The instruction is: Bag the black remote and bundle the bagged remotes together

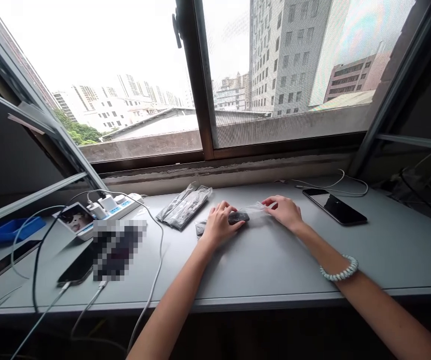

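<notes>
My left hand (220, 220) curls over a dark oblong item (239, 217) with a rounded end and presses it to the desk; what kind of thing it is, I cannot tell. Grey wrapped material (200, 228) shows at the other side of that hand. Between the two hands stretches a clear plastic bag (253, 209). My right hand (283, 212) pinches the bag's far right end between thumb and fingers. Left of my hands lie dark flat items in clear plastic wrapping (184, 206).
On the right, a black phone (334, 206) lies near a white cable (365, 190). A white power strip (119, 210) with plugs stands at the left. Another phone (78, 265) and charging cables lie before it, beside a blurred patch. The desk (275, 270) ends at a window wall.
</notes>
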Tool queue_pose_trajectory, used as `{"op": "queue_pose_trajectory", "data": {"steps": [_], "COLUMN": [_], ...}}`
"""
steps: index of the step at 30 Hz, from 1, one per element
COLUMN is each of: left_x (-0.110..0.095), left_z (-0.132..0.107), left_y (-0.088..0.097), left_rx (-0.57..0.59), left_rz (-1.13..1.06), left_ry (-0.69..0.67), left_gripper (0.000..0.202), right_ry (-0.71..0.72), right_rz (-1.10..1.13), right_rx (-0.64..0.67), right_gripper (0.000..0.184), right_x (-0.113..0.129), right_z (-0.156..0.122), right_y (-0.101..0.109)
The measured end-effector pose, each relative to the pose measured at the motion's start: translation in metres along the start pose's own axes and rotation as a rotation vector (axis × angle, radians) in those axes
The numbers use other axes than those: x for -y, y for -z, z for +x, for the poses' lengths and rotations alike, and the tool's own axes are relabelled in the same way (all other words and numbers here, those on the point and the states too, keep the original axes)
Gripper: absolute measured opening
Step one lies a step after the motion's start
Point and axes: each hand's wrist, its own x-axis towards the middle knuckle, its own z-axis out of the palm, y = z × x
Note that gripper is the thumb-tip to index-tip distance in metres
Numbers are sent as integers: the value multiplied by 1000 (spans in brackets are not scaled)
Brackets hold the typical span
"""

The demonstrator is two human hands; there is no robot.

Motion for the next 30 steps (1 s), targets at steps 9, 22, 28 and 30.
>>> {"op": "queue_pose_trajectory", "data": {"steps": [9, 22, 28, 30], "left_x": [4, 5, 11, 13], "left_z": [-1, -7, -7, -7], "left_y": [-3, -9, -15, -14], "left_rx": [54, 136, 126, 127], "left_rz": [53, 29, 18, 4], "left_ry": [47, 105, 175, 178], "left_gripper": [46, 48, 49, 50], "right_ry": [103, 294, 340, 415], "right_rz": [115, 165, 104, 184], "right_rx": [-35, 66, -153, -299], "right_gripper": [25, 28, 27, 27], "right_x": [-1, -18, -7, 12], "right_z": [2, 1, 3, 1], "right_y": [-7, -21, 1, 17]}}
